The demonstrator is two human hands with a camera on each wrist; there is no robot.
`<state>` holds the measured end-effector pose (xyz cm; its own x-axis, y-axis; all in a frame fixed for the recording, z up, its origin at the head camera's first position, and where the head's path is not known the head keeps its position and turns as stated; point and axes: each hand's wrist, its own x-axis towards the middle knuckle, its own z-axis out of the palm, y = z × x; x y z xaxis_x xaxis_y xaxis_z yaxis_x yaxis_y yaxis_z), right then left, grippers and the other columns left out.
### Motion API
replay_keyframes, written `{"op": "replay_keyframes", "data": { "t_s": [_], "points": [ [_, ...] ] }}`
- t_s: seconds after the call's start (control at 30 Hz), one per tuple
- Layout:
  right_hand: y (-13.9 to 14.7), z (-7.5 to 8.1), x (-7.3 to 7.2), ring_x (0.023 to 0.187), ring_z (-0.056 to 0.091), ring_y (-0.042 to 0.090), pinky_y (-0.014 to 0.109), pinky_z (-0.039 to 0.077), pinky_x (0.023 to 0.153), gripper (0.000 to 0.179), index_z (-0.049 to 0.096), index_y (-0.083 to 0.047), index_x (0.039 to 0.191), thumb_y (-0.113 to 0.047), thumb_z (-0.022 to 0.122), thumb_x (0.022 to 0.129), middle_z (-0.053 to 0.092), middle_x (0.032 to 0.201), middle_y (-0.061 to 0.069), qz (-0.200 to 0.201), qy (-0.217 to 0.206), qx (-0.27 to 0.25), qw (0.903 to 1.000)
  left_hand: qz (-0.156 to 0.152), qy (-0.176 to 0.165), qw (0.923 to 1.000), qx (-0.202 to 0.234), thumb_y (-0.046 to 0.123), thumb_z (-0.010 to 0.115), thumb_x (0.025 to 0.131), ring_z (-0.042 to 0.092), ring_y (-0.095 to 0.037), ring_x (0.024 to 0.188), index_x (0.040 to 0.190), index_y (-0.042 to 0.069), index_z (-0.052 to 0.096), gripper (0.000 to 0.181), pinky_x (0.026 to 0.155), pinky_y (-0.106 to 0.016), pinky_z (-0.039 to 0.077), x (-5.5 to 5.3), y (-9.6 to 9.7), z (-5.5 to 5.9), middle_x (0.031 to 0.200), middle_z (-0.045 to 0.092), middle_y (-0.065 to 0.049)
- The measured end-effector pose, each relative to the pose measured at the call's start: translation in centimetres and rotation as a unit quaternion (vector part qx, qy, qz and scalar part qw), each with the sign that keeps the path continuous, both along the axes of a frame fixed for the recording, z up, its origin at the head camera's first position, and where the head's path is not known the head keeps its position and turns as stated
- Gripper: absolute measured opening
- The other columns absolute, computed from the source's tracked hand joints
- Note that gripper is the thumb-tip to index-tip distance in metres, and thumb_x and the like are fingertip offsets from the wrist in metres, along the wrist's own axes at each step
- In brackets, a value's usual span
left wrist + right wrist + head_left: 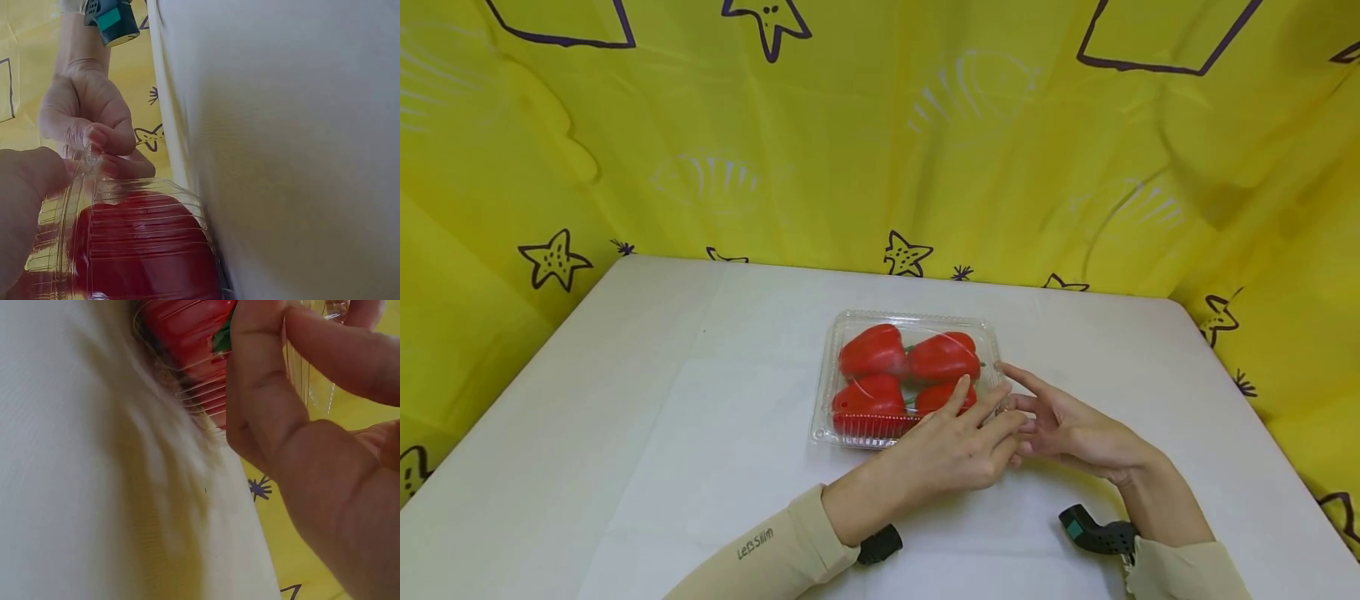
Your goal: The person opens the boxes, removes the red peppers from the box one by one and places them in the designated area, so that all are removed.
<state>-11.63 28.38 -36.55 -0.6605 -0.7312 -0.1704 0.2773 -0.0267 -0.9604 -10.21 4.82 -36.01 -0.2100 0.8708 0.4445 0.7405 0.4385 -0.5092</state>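
A clear plastic clamshell box (824, 417) lies on the table with several red bell peppers (872, 354) inside, their green stems showing. My left hand (951, 454) reaches across its front right corner, two fingers spread over the lid and the rest bent toward the corner. From the right, my right hand (1075, 429) pinches the rim at that same corner. In the left wrist view, a left digit (31, 181) meets the corner tab (90, 160) beside the right fingertips. The right wrist view has the right thumb and finger closed at the rim, close to a left fingertip (369, 311).
A white sheet covers the table (700, 492). Yellow curtains (850, 167) printed with stars and fish hang behind it and along both sides. Dark wrist devices (1097, 533) sit by the sleeve cuffs, one below each hand.
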Motion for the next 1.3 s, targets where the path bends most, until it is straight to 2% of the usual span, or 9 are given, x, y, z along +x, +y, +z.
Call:
{"op": "replay_keyframes", "data": {
  "t_s": [0.2,0.43,0.6,0.73,0.8,0.9,0.97,1.17,1.3],
  "points": [
    [-0.2,0.4,0.2,0.096,0.056,0.01,0.025,0.055,0.088,0.092,-0.003,-0.017,0.159,0.008,0.055,0.092,0.042,0.135,0.006,-0.009,0.013,0.023,0.9996,-0.001,-0.008,1.0,0.004,0.027,0.053,0.102,0.057,-0.024,0.131,0.119,0.02,0.07,0.024,0.102,-0.049,0.051,0.0,0.0,0.0,0.126,0.064,0.006],
    [-0.2,0.4,0.3,0.094,0.054,0.01,0.022,0.054,0.088,0.092,-0.003,-0.02,0.159,0.011,0.052,0.092,0.045,0.131,0.008,-0.013,-0.027,-0.01,0.9995,-0.009,-0.003,0.9996,0.028,0.031,0.055,0.102,0.059,-0.023,0.128,0.112,0.02,0.07,0.022,0.101,-0.048,0.052,-0.1,0.1,-0.2,0.118,0.064,0.004],
    [-0.5,0.5,0.1,0.1,0.06,0.012,0.028,0.055,0.093,0.091,-0.008,-0.015,0.159,0.007,0.052,0.094,0.05,0.131,0.008,-0.014,0.004,0.011,0.9998,-0.002,-0.006,0.9997,0.024,0.034,0.056,0.101,0.059,-0.024,0.129,0.121,0.02,0.07,0.028,0.101,-0.046,0.052,-0.1,0.3,0.1,0.123,0.066,0.003],
    [-0.6,1.0,0.2,0.102,0.061,0.015,0.03,0.056,0.093,0.089,-0.007,-0.011,0.159,0.002,0.055,0.096,0.048,0.133,0.013,-0.028,0.041,0.071,0.9962,0.009,-0.033,0.9992,0.022,0.032,0.057,0.101,0.057,-0.024,0.132,0.124,0.021,0.069,0.029,0.103,-0.045,0.051,0.0,0.3,0.6,0.125,0.066,0.004],
    [-0.7,1.3,0.3,0.105,0.062,0.018,0.03,0.056,0.092,0.087,-0.002,-0.009,0.159,-0.002,0.057,0.095,0.046,0.137,0.018,-0.044,0.07,0.125,0.9887,0.009,-0.064,0.9977,0.02,0.03,0.059,0.1,0.053,-0.024,0.135,0.126,0.021,0.067,0.03,0.106,-0.046,0.049,0.0,0.1,1.0,0.129,0.064,0.003],
    [-0.9,1.9,0.6,0.114,0.063,0.023,0.025,0.054,0.094,0.084,0.008,-0.006,0.159,-0.013,0.062,0.095,0.037,0.151,0.021,-0.07,0.12,0.211,0.9676,0.007,-0.126,0.9919,0.011,0.027,0.06,0.1,0.047,-0.025,0.141,0.133,0.02,0.062,0.034,0.112,-0.048,0.043,0.1,-0.4,1.6,0.138,0.059,0.003],
    [-1.0,2.1,0.7,0.119,0.062,0.027,0.023,0.053,0.093,0.082,0.014,-0.005,0.158,-0.018,0.065,0.094,0.034,0.155,0.021,-0.082,0.144,0.247,0.9548,-0.002,-0.163,0.9864,0.019,0.024,0.06,0.099,0.044,-0.025,0.143,0.135,0.019,0.06,0.036,0.116,-0.049,0.038,0.1,-0.6,1.8,0.142,0.056,0.001],
    [-1.1,2.4,0.7,0.13,0.05,0.042,0.022,0.054,0.092,0.087,0.016,-0.017,0.158,-0.018,0.071,0.091,0.034,0.152,0.02,-0.118,0.204,0.257,0.9373,-0.027,-0.187,0.9796,0.068,0.025,0.062,0.097,0.048,-0.021,0.138,0.129,0.019,0.061,0.032,0.118,-0.046,0.037,-0.2,-1.1,2.4,0.139,0.059,0.0],
    [-1.1,2.1,0.6,0.132,0.046,0.046,0.019,0.053,0.094,0.091,0.016,-0.026,0.159,-0.015,0.073,0.089,0.026,0.154,0.019,-0.123,0.241,0.249,0.9299,-0.014,-0.227,0.9701,0.085,0.032,0.068,0.093,0.052,-0.018,0.133,0.125,0.02,0.061,0.036,0.117,-0.047,0.037,-0.5,-1.7,3.0,0.137,0.059,0.001]
  ]
}}
